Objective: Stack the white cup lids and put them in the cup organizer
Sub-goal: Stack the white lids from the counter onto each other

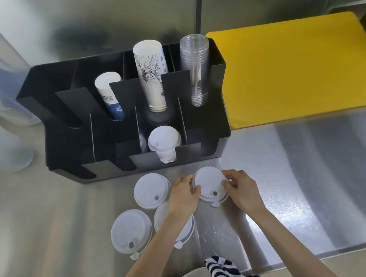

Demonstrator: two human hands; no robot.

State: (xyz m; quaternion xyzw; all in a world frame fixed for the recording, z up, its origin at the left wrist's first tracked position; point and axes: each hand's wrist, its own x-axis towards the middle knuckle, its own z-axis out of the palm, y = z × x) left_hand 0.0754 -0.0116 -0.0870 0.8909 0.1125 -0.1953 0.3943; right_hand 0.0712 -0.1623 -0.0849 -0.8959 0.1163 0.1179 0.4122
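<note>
Both hands grip a small stack of white cup lids (209, 185) on the steel counter, just in front of the black cup organizer (66, 132). My left hand (184, 195) holds the stack's left rim and my right hand (242, 190) holds its right rim. Three more white lids lie to the left: one (151, 190) beside my left hand, one (131, 233) nearer me, and one (163, 216) partly hidden under my left forearm. A stack of white lids (164, 143) stands in the organizer's front middle slot.
The organizer's back slots hold two paper cup stacks (151, 76) (109, 93) and clear plastic cups (196, 69). A yellow cutting board (291, 71) lies to its right. Translucent plastic containers (4, 132) stand at the left. A striped cloth (223, 270) hangs at the counter's near edge.
</note>
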